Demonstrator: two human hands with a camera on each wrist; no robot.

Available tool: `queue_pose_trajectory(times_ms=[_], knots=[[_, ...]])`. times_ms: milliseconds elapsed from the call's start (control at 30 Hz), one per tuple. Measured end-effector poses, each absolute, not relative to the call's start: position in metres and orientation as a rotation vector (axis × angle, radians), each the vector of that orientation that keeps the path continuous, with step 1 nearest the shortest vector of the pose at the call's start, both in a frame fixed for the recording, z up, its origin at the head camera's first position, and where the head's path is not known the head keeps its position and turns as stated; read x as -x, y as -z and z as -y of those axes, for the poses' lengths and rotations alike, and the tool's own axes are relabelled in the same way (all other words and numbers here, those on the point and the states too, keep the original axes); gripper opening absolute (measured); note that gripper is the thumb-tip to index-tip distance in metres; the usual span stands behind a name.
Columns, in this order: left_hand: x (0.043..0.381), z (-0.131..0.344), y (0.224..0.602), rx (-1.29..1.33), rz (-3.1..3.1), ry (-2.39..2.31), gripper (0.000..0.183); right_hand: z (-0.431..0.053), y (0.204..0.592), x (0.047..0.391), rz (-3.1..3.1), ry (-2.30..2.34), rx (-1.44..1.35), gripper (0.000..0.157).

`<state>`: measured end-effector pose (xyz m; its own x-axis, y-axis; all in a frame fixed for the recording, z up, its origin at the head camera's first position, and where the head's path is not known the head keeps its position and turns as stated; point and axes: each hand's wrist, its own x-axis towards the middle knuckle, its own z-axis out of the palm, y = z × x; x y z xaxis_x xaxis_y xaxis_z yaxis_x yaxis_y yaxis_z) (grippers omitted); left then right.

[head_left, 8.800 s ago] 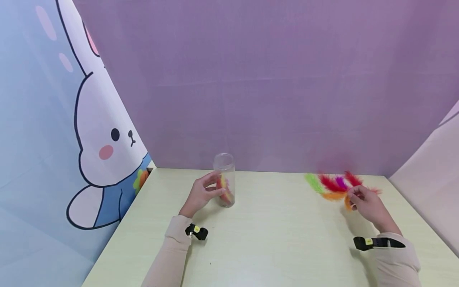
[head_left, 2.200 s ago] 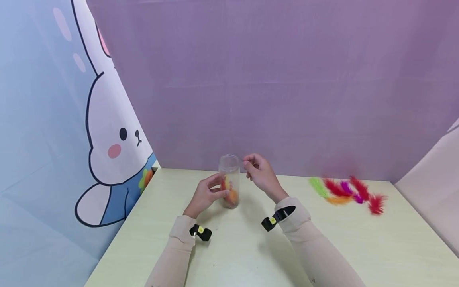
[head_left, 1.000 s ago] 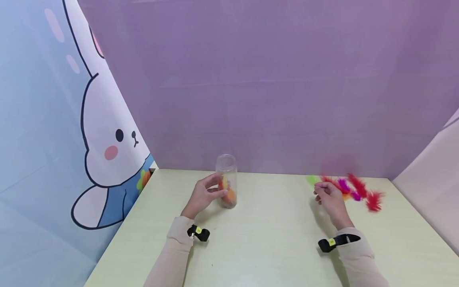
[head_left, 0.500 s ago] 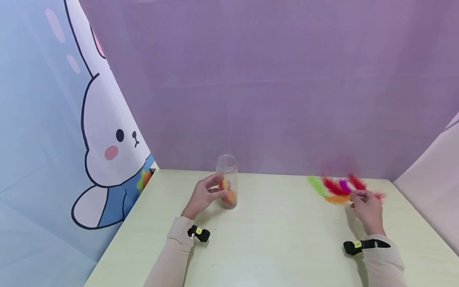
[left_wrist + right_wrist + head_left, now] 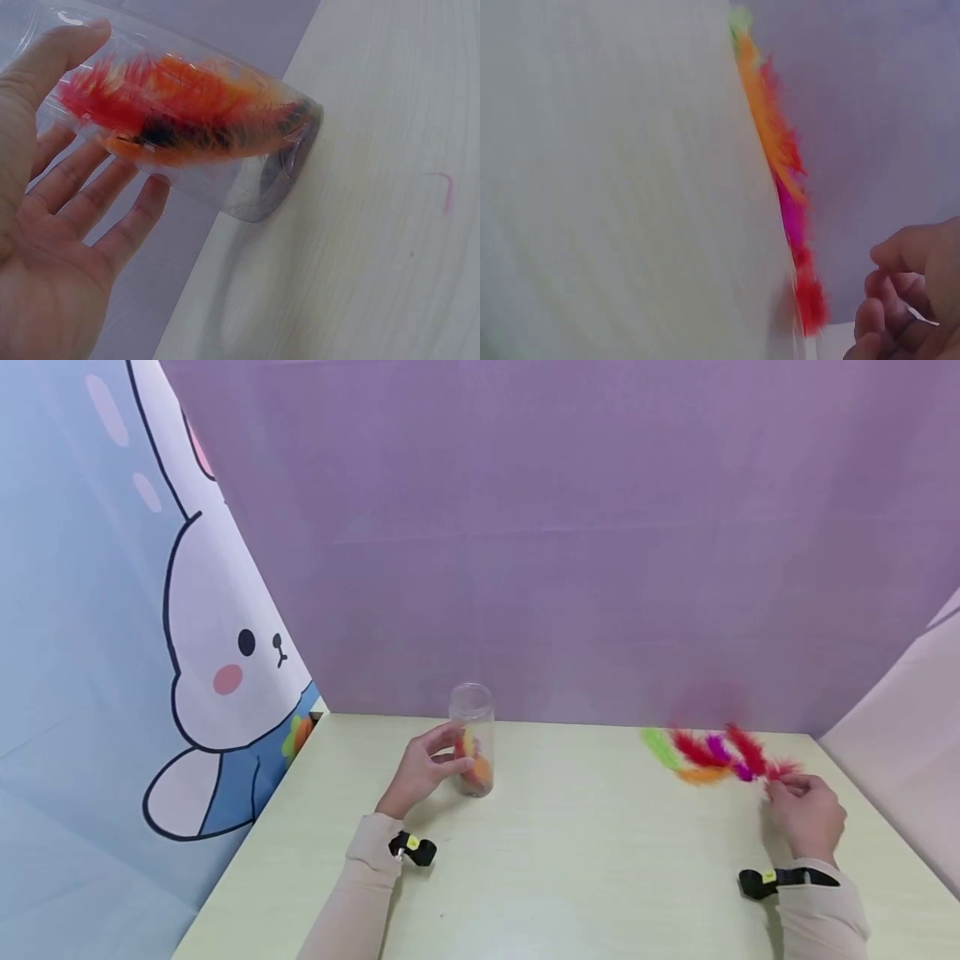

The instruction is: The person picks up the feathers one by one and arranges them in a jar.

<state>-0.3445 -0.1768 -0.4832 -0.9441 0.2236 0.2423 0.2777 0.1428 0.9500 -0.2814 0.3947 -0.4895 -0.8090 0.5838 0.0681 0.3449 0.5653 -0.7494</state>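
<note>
My left hand [image 5: 422, 770] holds a tall clear jar [image 5: 480, 727] upright near the table's back edge, thumb on one side and fingers behind. Inside the jar lie red, yellow and orange feathers [image 5: 195, 105], close up in the left wrist view. At the right, my right hand [image 5: 808, 814] hovers with bent fingers right at a frilly red feather [image 5: 782, 768]. Its thumb and fingers show nothing between them in the right wrist view, a little apart from the red feather [image 5: 810, 304]. To its left lie a green feather [image 5: 662, 749], an orange feather [image 5: 703, 775], and several red and purple ones.
The pale wooden table [image 5: 570, 860] meets a purple cloth backdrop [image 5: 570, 568] behind the jar and feathers. A rabbit-print cloth [image 5: 225, 652] hangs at the left, a pale panel [image 5: 900, 718] at the right. A small pink mark [image 5: 448, 191] shows on the tabletop.
An orange feather has gone from the pile, and orange now shows low in the jar. My right hand has come from the jar's mouth back over the feathers, rightward to the red one.
</note>
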Motion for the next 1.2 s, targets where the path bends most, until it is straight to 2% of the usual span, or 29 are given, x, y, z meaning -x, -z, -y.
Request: queue_pose_trajectory(times_ms=[500, 900, 1200], knots=[[0.342, 0.176, 0.48, 0.497, 2.339, 1.97, 0.067, -0.411, 0.496, 0.27, 2.722, -0.955, 0.711, 0.06], [0.344, 0.18, 0.483, 0.495, 2.36, 1.946, 0.065, -0.411, 0.49, 0.275, 2.824, -0.853, 0.763, 0.056], [0.343, 0.181, 0.481, 0.493, 2.362, 1.933, 0.066, -0.413, 0.492, 0.281, 2.82, -0.803, 0.846, 0.041]])
